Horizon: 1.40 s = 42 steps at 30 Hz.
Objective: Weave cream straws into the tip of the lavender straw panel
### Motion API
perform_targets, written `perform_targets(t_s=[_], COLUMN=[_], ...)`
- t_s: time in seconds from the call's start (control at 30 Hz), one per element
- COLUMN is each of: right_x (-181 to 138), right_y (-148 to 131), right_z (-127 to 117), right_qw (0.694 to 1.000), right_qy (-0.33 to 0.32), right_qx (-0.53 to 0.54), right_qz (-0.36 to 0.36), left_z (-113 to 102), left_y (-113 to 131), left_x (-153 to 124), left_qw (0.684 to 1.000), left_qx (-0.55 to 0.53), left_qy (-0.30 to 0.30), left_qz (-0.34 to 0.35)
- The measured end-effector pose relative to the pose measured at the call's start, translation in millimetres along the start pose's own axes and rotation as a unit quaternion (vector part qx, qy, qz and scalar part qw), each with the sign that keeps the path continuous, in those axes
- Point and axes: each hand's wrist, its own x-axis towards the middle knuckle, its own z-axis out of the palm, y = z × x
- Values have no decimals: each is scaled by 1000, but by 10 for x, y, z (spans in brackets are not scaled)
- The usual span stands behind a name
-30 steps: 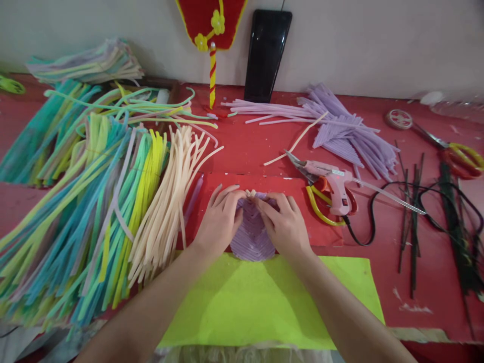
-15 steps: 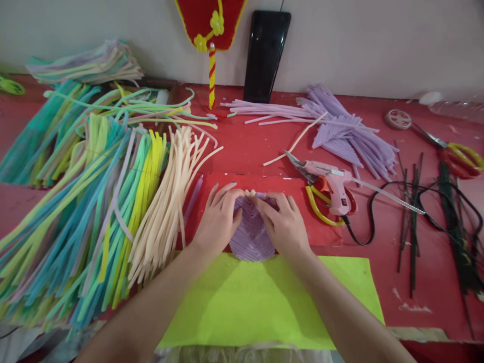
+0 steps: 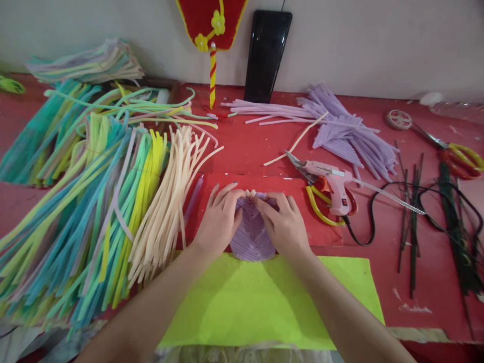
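Observation:
A flat, rounded lavender piece (image 3: 252, 242) made of pipe cleaners laid side by side is between my hands. My left hand (image 3: 219, 217) grips its upper left edge, thumb and fingers closed. On the upper right, my right hand (image 3: 283, 219) pinches the same piece, its fingertips at the top middle. A small cream tip (image 3: 250, 193) pokes up between my fingertips; its lower part is hidden. The piece's bottom edge reaches the lime-green sheet (image 3: 264, 302).
Bundles of coloured pipe cleaners (image 3: 113, 201) and cream ones (image 3: 170, 201) lie left. A pink glue gun (image 3: 328, 176) rests across yellow-handled pliers (image 3: 315, 206) at right. Behind are lavender pipe cleaners (image 3: 344, 126) and a black phone (image 3: 267, 55) against the wall. Scissors (image 3: 461, 156) lie far right.
Hardly anything differs. Both hands keep their hold on the lavender piece, and the whole view has shifted very slightly.

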Motion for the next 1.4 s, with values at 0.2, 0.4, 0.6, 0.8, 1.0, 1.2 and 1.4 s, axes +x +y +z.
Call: perform_targets(t_s=[0.2,0.4,0.6,0.8,1.0,1.2,1.4], right_x=[2,0,3,0,0,-5,-8], right_y=[-6,-4,-12,-7,-6,3,17], right_z=[6,7,1,-1,3,9,5], right_qw=[1000,1000,1000,1000,1000,1000,999], right_qy=[0,-6,-5,-6,2,-4,9], right_qx=[0,-2,0,-4,-7,1,31], right_qz=[4,5,10,5,1,3,6], left_z=[-6,-26,-29,-15,-12,-22,-16], left_y=[2,20,22,26,28,35,22], left_x=[4,16,19,22,27,26,10], left_qw=[1000,999,1000,1000,999,999,1000], left_qx=[-2,-3,-3,9,12,15,10], left_qy=[-8,-31,-22,-26,-31,-26,-3], left_qz=[-5,-18,0,12,9,19,23])
